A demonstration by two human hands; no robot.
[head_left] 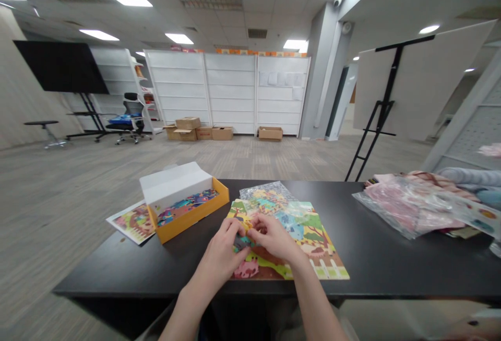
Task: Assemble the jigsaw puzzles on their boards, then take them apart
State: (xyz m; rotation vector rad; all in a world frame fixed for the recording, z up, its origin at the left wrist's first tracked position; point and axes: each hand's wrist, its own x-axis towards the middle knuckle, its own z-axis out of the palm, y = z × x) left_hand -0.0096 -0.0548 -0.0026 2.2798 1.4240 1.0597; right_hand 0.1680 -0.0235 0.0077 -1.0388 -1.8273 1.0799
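Observation:
A colourful farm-scene puzzle board (329, 265) lies on the black table in front of me. Above its left part, my left hand (225, 244) curls around small jigsaw puzzle pieces (241, 242), grey and teal on the side that shows. My right hand (272, 236) meets it there, thumb and fingers pinched at a yellow puzzle piece (247, 225). The fingers partly cover these pieces, so their outlines are unclear. Just behind the hands, a clear plastic bag (279, 190) with more pieces overlaps the board's far edge.
At the left stands an open yellow box (191, 222) of puzzle pieces, its white lid raised. Beside it is a printed picture sheet (135, 223). Plastic-wrapped pink fabric (410, 205) lies on the table (376, 247) at the right. An easel (378, 116) stands beyond.

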